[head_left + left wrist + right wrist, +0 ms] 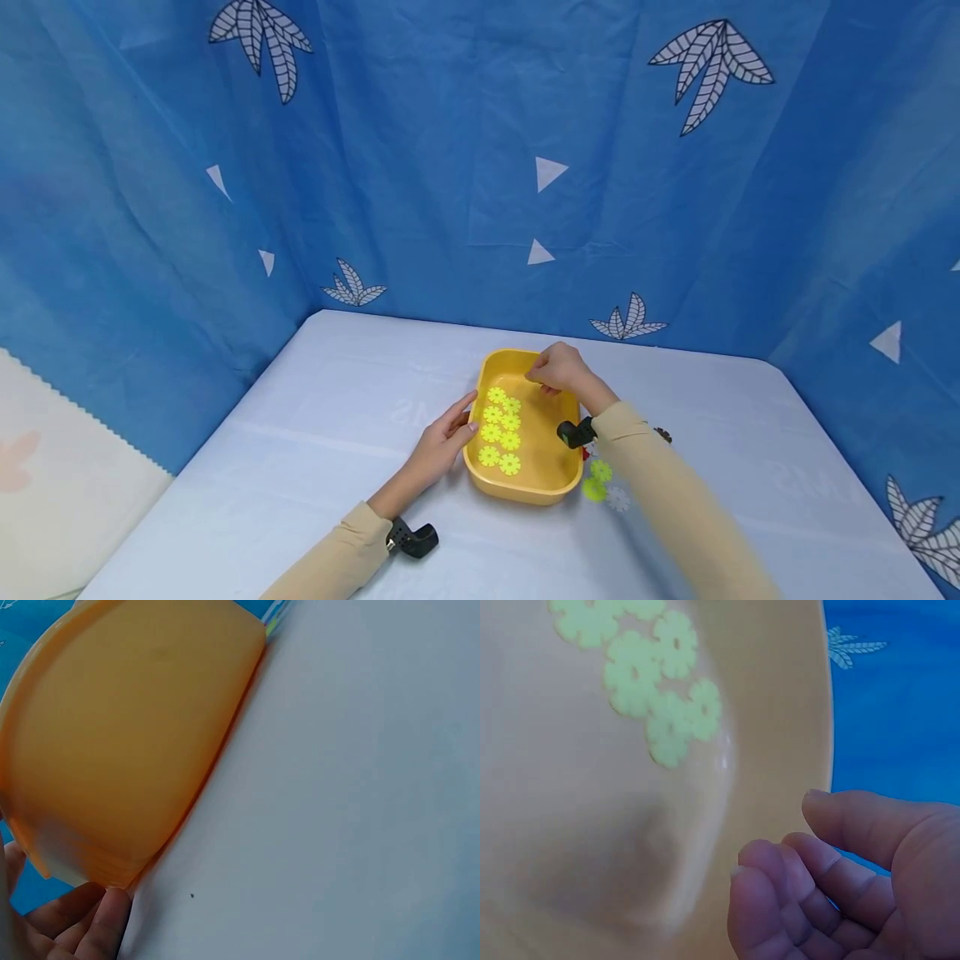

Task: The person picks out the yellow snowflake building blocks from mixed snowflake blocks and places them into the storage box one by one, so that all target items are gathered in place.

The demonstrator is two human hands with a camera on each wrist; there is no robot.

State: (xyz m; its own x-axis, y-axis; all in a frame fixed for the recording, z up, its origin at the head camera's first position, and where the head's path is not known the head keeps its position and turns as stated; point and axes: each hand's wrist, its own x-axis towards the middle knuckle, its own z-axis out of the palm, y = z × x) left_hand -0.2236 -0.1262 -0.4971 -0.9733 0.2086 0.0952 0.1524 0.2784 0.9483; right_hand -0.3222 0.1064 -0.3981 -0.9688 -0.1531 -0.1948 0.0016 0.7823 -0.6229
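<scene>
A yellow plastic tray (525,496) sits on the white table, with several yellow-green flower-shaped pieces (491,433) in two rows along its left side. My left hand (435,454) rests against the tray's left side, thumb and forefinger at the rim. In the left wrist view, bent fingers (109,922) touch the tray's lower corner (135,750). Over the far right part of the tray is my right hand (561,371), loosely curled. The right wrist view has a gap between its thumb and fingers (754,907) with nothing in it. More flower pieces (634,675) lie beyond those fingertips.
Right of the tray lie loose flower pieces: green (601,471), yellow-green (594,489) and white (618,499). A dark brown piece (663,434) shows past the right sleeve (675,492), which hides part of that area. A blue curtain (480,167) hangs behind the table.
</scene>
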